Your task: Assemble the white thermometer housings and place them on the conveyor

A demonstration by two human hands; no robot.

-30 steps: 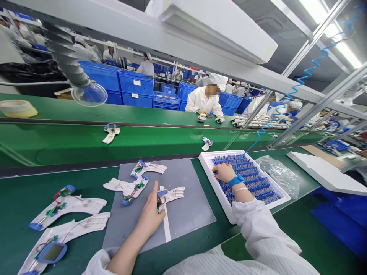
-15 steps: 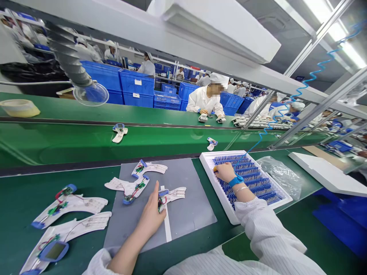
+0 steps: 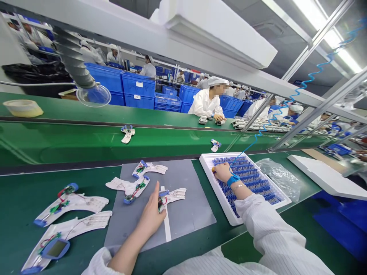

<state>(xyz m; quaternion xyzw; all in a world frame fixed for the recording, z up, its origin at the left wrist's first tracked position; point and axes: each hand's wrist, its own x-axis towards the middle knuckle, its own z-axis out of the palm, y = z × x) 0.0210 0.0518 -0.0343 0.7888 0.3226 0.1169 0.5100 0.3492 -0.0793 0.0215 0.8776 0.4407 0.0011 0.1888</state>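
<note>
Our left hand (image 3: 151,215), index finger raised, curls against a white plastic housing (image 3: 173,196) on the grey mat (image 3: 195,214). Our right hand (image 3: 223,172) bends over blue parts (image 3: 249,179) in a white foam tray (image 3: 211,181), its grip unclear.

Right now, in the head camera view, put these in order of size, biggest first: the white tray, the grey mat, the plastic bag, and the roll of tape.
1. Grey mat
2. White tray
3. Clear plastic bag
4. Roll of tape

The tape sits farther away, so its true size against the bag is unsure.
</note>
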